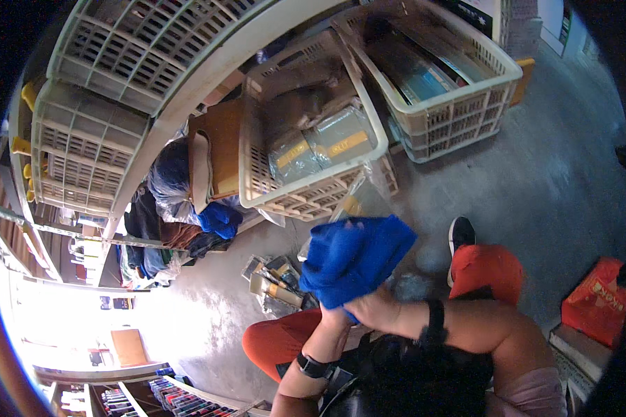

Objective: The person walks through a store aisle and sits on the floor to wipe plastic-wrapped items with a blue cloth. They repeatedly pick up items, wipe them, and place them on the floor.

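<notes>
A bright blue folded cloth is held up in front of me at the middle of the view. My left hand grips its lower edge, partly hidden by the fabric. Against the lower right of the cloth, my right hand is closed on it too, slightly blurred. Behind the cloth's upper edge, a clear plastic bag with a yellow band shows; fingertips seem to show at that edge. Several plastic-wrapped packages lie on the floor to the left of the cloth.
A white plastic crate with wrapped packs stands ahead; another crate is at its right. Shelving with wire-grid baskets rises at the left, clothes below. A red bag sits at the far right.
</notes>
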Available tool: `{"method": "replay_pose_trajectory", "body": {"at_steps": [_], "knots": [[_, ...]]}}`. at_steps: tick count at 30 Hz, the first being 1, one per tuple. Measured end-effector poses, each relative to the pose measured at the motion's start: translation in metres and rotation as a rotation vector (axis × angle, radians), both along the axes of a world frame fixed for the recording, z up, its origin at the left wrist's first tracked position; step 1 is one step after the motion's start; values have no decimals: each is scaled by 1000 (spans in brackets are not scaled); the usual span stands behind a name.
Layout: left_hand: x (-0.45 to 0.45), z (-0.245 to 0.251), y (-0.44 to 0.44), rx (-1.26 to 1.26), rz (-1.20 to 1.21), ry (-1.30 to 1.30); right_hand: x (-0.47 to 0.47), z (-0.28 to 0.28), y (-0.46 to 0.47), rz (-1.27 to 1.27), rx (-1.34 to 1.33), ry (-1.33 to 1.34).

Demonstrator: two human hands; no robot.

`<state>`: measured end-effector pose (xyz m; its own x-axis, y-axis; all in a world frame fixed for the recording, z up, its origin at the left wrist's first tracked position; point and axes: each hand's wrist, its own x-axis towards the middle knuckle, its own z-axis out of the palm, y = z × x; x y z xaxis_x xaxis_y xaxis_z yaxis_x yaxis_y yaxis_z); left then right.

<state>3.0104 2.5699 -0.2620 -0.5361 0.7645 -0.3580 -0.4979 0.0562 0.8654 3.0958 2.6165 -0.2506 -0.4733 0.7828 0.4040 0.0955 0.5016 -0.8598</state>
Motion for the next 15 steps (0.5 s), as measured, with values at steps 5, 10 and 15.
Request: {"method": "replay_pose_trajectory", "body": {"at_steps": [5, 10, 15], "knots": [[22, 7, -24, 119, -171, -229, -4, -27, 60, -221, -14, 12], [24, 36, -25, 60, -252, -73, 11, -22, 88, 341, -1141, 508], [-7, 47, -16, 176, 14, -9, 6, -7, 57, 401, -1022, 443]]}}
